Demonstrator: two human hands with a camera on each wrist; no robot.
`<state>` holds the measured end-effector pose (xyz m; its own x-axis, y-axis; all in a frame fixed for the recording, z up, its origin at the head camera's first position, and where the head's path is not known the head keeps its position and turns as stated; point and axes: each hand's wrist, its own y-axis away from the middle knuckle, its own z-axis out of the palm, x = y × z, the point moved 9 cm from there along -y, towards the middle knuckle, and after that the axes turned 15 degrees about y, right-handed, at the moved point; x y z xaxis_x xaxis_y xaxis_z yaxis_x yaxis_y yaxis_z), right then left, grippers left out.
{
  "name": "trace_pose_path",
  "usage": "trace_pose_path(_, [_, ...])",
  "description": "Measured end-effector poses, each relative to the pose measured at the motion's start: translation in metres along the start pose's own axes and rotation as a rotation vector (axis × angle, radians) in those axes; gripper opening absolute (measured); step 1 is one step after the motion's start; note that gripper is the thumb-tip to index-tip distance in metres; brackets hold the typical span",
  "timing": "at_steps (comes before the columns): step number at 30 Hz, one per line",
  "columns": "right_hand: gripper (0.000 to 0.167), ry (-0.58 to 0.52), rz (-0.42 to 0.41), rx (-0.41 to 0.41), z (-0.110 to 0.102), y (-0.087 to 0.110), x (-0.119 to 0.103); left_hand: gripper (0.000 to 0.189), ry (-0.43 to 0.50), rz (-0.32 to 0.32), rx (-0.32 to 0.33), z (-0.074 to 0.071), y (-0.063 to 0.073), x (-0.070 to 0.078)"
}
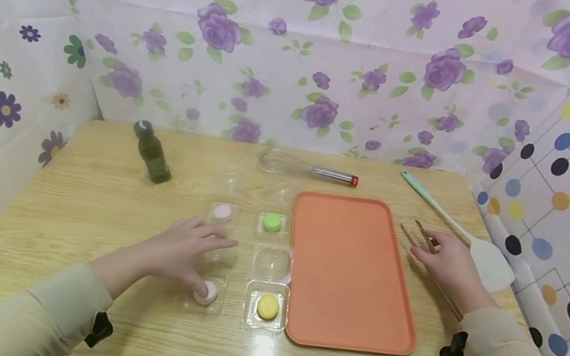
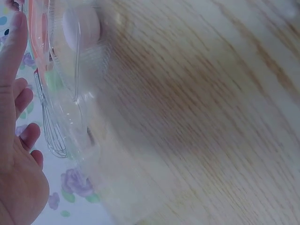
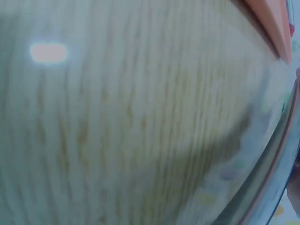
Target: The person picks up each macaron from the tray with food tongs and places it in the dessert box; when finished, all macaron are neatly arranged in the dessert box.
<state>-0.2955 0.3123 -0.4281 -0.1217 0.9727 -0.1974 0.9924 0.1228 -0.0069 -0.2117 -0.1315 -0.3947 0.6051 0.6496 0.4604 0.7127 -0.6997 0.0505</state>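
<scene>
My left hand (image 1: 179,250) reaches over a clear plastic box at the near left, fingers spread and thumb overlapping the pale pink macaron (image 1: 206,293) in it. This macaron (image 2: 82,28) shows beyond the fingers in the left wrist view. To its right, a yellow macaron (image 1: 268,307) sits in an opened clear box (image 1: 262,329). Farther back are another pale pink macaron (image 1: 222,213) and a green macaron (image 1: 272,221). At the tray's right, my right hand (image 1: 449,267) grips metal tongs (image 1: 426,237), their tips apart with nothing between them.
An orange tray (image 1: 351,272) lies right of the boxes. Behind it is a whisk (image 1: 315,170). A white turner (image 1: 489,265) lies beyond my right hand. At the back left stands a dark green bottle (image 1: 153,155). Patterned cloth (image 1: 302,79) hangs behind the table.
</scene>
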Motion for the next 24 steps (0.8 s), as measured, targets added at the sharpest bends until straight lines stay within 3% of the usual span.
trace_pose_path(9, [0.076, 0.032, 0.017, -0.037, 0.017, -0.006, 0.020, 0.094, 0.004, -0.005, -0.010, -0.001, -0.003, 0.003])
trace_pose_path(24, [0.089, 0.089, 0.041, -0.067, 0.021, -0.007, 0.017, 0.093, 0.023, -0.026, -0.015, 0.004, -0.020, 0.003])
